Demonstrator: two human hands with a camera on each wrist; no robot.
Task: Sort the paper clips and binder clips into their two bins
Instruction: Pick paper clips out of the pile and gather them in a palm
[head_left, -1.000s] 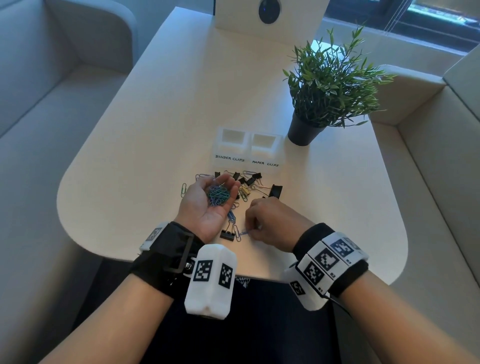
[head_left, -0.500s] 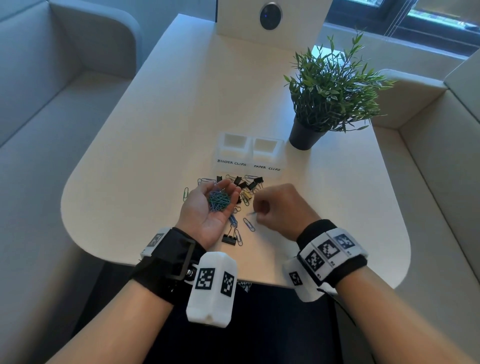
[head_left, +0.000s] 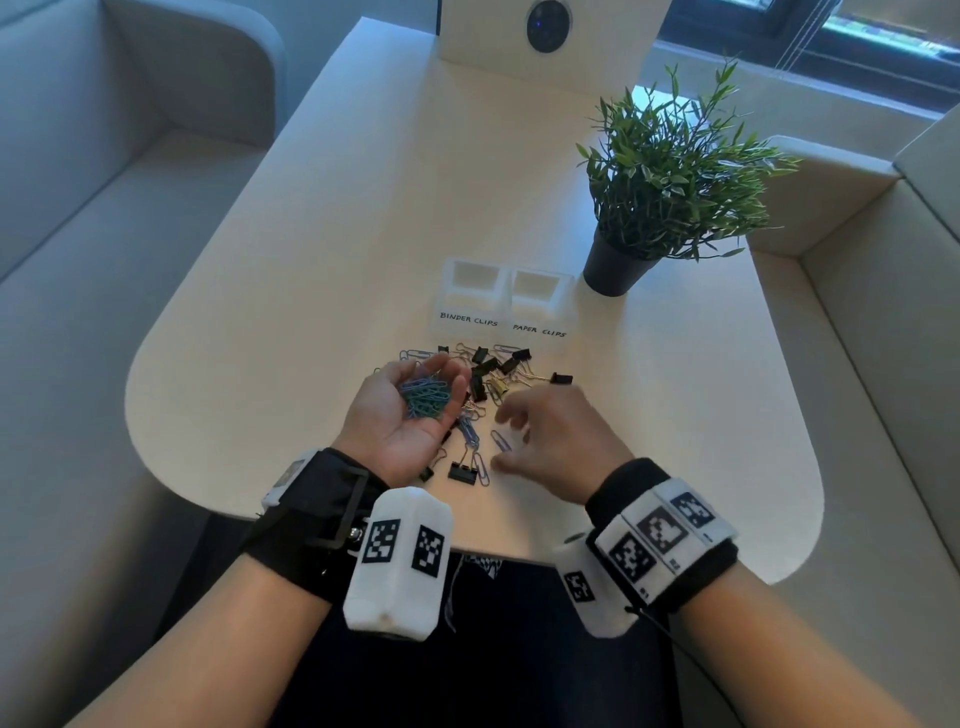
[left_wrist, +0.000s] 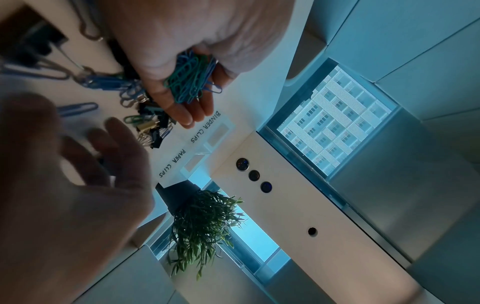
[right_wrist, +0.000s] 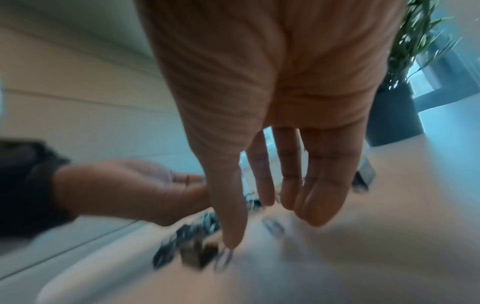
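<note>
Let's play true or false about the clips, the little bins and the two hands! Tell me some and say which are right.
1. The left hand cups a pile of blue and green wire paper clips. True.
2. The right hand grips a black binder clip. False: its fingers are spread and hold nothing.
3. The white plastic bin labelled BINDER CLIPS is full of clips. False: no clips show in it.
4. The white plastic bin labelled PAPER CLIPS sits beside the green potted plant in a dark pot. True.
5. Black metal binder clips lie on the cream table. True.
</note>
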